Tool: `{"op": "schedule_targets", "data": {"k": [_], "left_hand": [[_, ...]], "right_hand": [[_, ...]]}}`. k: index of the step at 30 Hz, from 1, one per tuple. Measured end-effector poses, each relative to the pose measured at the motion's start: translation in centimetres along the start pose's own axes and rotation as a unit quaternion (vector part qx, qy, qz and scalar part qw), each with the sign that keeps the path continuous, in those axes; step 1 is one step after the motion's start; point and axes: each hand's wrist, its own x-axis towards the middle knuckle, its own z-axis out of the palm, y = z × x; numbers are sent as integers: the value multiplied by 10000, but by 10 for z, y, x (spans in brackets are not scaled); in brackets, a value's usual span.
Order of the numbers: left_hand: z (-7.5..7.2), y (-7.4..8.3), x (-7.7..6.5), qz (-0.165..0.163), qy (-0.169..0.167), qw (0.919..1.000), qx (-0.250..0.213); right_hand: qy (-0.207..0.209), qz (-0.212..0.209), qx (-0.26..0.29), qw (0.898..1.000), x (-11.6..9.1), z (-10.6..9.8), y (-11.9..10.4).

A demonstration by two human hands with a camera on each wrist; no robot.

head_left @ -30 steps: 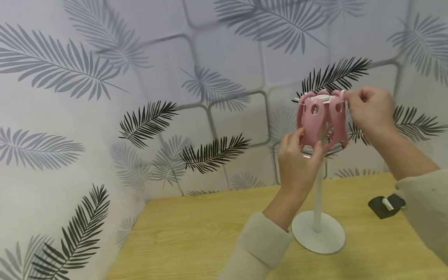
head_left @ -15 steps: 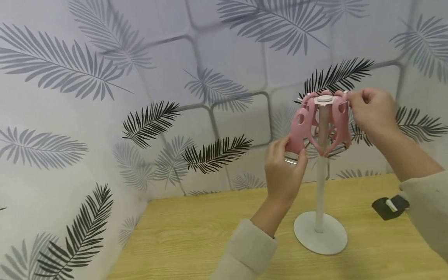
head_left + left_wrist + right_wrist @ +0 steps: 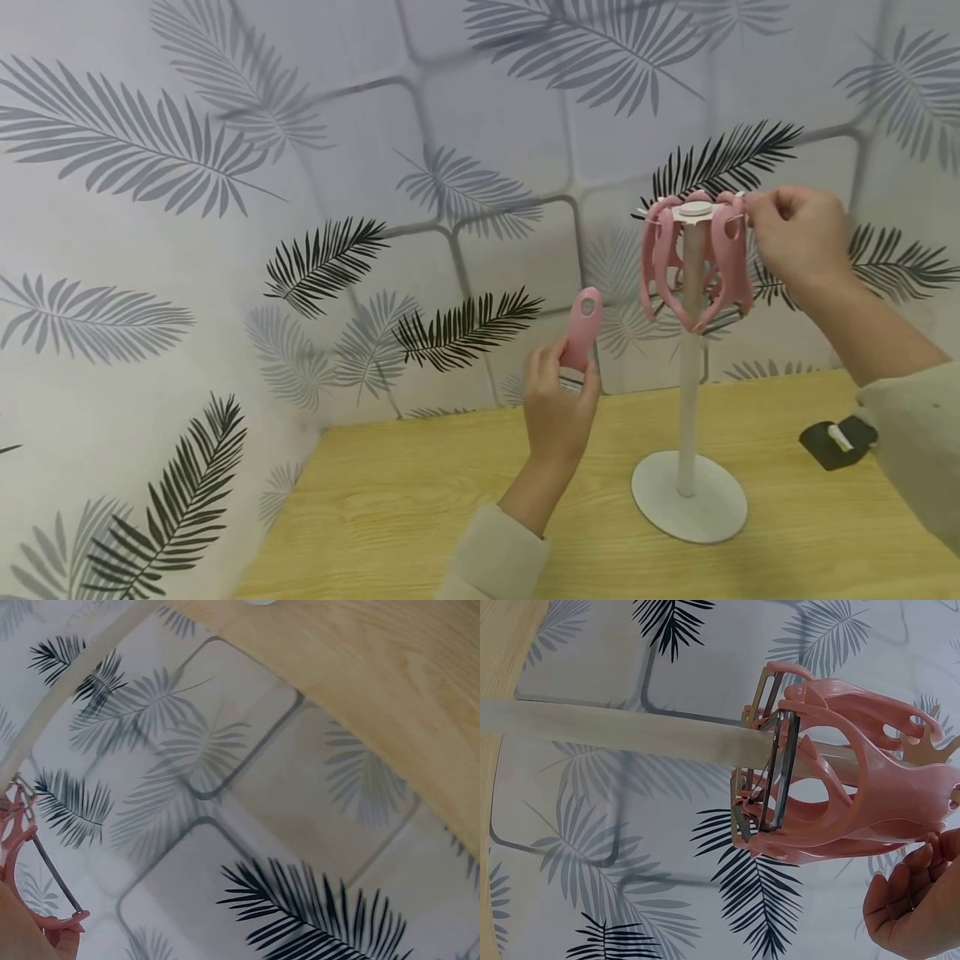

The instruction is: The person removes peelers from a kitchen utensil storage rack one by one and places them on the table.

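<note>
My left hand (image 3: 557,412) grips a pink Y-shaped peeler (image 3: 583,323) by its frame, left of the stand and above the table. Its handle, with an oval hole, points up. Only the edge of that hand (image 3: 26,930) and the peeler's blade (image 3: 56,874) show in the left wrist view. Several more pink peelers (image 3: 885,772) hang by their handle holes from the hooked top of a white stand (image 3: 687,392), blades down. At the top's right side, my right hand (image 3: 802,237) pinches a hook tip of the stand, fingers curled beside a peeler handle.
The stand's round white base (image 3: 690,521) rests on the light wooden table (image 3: 420,500). A small black item (image 3: 836,442) with a white patch lies on the right, close to my right sleeve. Leaf-patterned wall (image 3: 337,167) rises behind the table.
My left hand has drawn one peeler off the stand, moving it left and down, away from the others. My right hand has stayed at the stand's top.
</note>
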Motion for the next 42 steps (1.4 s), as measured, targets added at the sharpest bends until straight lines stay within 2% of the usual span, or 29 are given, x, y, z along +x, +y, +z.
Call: {"op": "schedule_targets", "data": {"k": [5,8,12,21,27,32,38,42], "left_hand": [[-5,-16,-17,-203,-137,9996,100],[-8,-24,-27,-482,-273,9983,178],[-13,-35,-40,-859,-464,9947,326],[-27,-69,-66,-1329,-779,9849,788],[-37,-93,-78,-1939,-931,9705,1087],[-50,-112,-87,-2399,-1215,9563,1146],[-63,-127,-96,-2867,-1717,9351,1177],[-71,-137,-101,-3177,-1810,9219,1279]], "right_hand": [[-58,-1,-48,10000,0,0,1],[-103,-14,-143,9998,0,0,2],[-94,12,-179,9998,0,-1,4],[-96,87,-176,9998,1,-2,3],[-69,69,-122,9999,1,-1,2],[-63,29,-76,9999,0,-1,2],[-99,13,-110,9999,-2,-1,1],[-119,-31,-132,9998,-2,1,1]]}}
